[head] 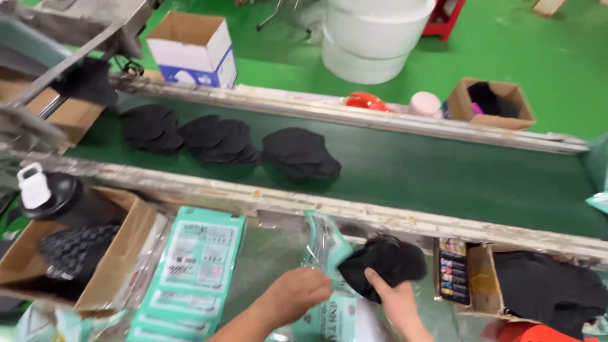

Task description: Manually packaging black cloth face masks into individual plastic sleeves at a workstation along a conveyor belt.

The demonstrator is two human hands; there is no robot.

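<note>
- Stack of black masks [385,265]: held at the lower middle of the view, just below the near rail of the belt, its left edge at the mouth of a teal plastic pouch [326,248].
- Right hand [394,303]: fingers closed around the lower edge of the stack, gripping it from beneath.
- Left hand [295,292]: fingers curled onto the pouch, holding it; pouch stands tilted, open end toward the masks.
- Worktop [269,250]: shiny metal, under both hands.
- Pile of flat teal pouches [193,272]: lies on the worktop to the left of the hands, near but apart.
- Cardboard box [120,253]: far left of the pile, holding dark masks; a black bottle with a white cap [54,196] stands at its back corner.
- Second cardboard box [484,278]: right of the hands, filled with black masks.
- Green conveyor belt [443,174]: runs across behind the worktop; three heaps of black masks [301,152] lie on its left half, well apart from the hands.
- Beyond the belt: a white and blue carton [196,47], large white rolls [373,35] and a small open box [491,101] on the green floor [506,44].
</note>
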